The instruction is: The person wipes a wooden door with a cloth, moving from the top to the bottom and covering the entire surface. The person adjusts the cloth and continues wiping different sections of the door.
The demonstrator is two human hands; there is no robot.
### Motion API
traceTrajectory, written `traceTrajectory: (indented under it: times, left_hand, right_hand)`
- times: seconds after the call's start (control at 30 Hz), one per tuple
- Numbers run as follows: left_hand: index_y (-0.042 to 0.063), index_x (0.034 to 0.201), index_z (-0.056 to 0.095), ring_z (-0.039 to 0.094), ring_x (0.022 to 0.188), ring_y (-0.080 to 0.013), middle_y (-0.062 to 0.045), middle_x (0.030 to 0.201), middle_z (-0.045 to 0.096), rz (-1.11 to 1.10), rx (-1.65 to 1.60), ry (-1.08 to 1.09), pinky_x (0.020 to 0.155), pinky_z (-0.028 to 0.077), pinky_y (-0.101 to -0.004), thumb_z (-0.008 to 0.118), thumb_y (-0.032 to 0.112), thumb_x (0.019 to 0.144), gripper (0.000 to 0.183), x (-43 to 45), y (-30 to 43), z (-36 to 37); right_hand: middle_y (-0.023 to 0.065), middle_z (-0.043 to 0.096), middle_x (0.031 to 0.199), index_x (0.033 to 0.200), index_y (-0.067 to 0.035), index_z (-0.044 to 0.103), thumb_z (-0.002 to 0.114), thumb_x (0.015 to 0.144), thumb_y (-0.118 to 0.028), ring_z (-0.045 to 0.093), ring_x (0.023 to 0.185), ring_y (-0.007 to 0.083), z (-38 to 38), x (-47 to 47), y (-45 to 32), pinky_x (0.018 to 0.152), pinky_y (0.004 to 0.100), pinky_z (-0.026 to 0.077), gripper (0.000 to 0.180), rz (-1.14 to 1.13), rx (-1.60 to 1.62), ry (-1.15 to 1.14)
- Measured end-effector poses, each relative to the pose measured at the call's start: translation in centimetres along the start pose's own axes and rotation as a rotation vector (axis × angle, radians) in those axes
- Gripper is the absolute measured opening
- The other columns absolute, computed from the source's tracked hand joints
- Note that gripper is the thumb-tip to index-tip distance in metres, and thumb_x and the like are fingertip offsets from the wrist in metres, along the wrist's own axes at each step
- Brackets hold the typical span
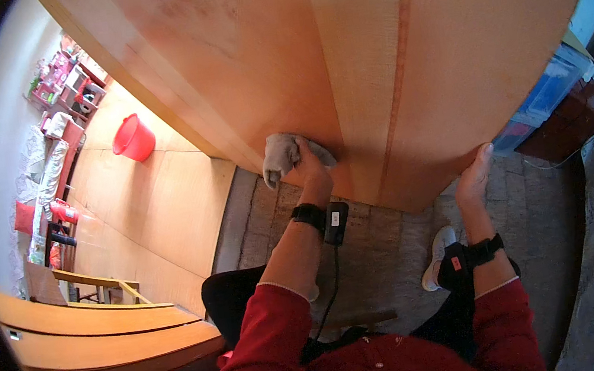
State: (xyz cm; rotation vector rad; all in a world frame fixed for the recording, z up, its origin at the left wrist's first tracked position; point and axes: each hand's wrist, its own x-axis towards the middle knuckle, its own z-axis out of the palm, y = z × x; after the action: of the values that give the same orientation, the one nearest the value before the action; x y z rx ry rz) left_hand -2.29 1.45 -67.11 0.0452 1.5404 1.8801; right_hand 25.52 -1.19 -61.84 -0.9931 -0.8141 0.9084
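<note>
A large wooden door (pixel 360 64) with pale and reddish vertical bands fills the upper middle of the view. My left hand (pixel 313 169) grips a bunched grey cloth (pixel 282 156), pressed against the lower part of the door's face. Part of the cloth hangs down at the left. At the door's right edge, my right hand (pixel 473 176) holds on with the fingers close together; some of its fingers are hard to see. Both wrists wear black straps with small devices, and a cable runs down from the left one.
A red bucket (pixel 134 138) stands on the light floor of the room at left, with a covered sofa (pixel 52 184) behind it. Blue plastic bins (pixel 543 91) sit right of the door. Yellow wooden furniture (pixel 109 339) is at lower left. Grey brick paving (pixel 379 253) lies underfoot.
</note>
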Motion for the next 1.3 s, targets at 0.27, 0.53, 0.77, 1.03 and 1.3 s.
traceTrajectory:
  times: [0.27, 0.53, 0.77, 1.03, 1.3]
  left_hand:
    - [0.011, 0.149, 0.026, 0.032, 0.135, -0.0289, -0.007, 0.152, 0.029, -0.353, -0.228, -0.187, 0.106, 0.034, -0.0449, 0.049, 0.056, 0.093, 0.076, 7.7, -10.7, -3.9]
    - [-0.002, 0.121, 0.041, 0.055, 0.11, -0.0254, -0.017, 0.122, 0.054, -0.349, -0.008, -0.555, 0.088, 0.05, -0.0424, 0.077, 0.014, 0.075, 0.061, 4.9, -8.0, -5.3]
    - [-0.002, 0.114, 0.044, 0.062, 0.098, -0.0246, -0.014, 0.105, 0.062, 0.013, 0.206, -0.783, 0.081, 0.053, -0.0365, 0.082, 0.013, 0.069, 0.061, -5.4, 2.7, -2.1]
    - [0.0, 0.103, 0.058, 0.067, 0.084, -0.019, -0.013, 0.092, 0.068, 0.73, 0.997, -0.655, 0.068, 0.055, -0.0288, 0.083, 0.015, 0.068, 0.045, -17.3, 17.6, -0.1]
    - [0.009, 0.105, 0.056, 0.06, 0.089, -0.0153, -0.006, 0.095, 0.061, 0.581, 0.067, -0.833, 0.072, 0.053, -0.0312, 0.075, 0.015, 0.08, 0.031, -19.1, 30.2, 4.8]
  right_hand:
    - [0.0248, 0.03, 0.146, 0.145, 0.005, 0.025, 0.031, 0.097, -0.059, 0.031, 0.134, 0.0336, 0.3, -1.1, -0.2, 0.11, 0.044, 0.025, 0.08, -0.032, -0.176, 0.095]
    - [0.024, 0.039, 0.14, 0.142, 0.005, 0.032, 0.031, 0.097, -0.058, 0.038, 0.129, 0.0325, -0.3, -1.3, -0.4, 0.107, 0.0424, 0.028, 0.077, 0.102, -0.304, 0.188]
    - [0.0176, 0.042, 0.138, 0.14, 0.005, 0.036, 0.033, 0.1, -0.052, 0.04, 0.126, 0.0268, -1.5, -0.5, 0.8, 0.106, 0.0372, 0.031, 0.069, 0.036, -0.008, -0.074]
    - [0.0157, 0.056, 0.113, 0.123, 0.0, 0.05, 0.034, 0.101, -0.048, 0.05, 0.106, 0.0269, -1.8, -1.3, -1.7, 0.094, 0.0403, 0.038, 0.055, -0.176, -0.185, -0.2]
    - [0.0165, 0.056, 0.112, 0.122, 0.001, 0.05, 0.035, 0.102, -0.041, 0.051, 0.103, 0.0284, -2.3, -1.3, -2.7, 0.092, 0.0387, 0.039, 0.049, -0.152, -0.136, -0.304]
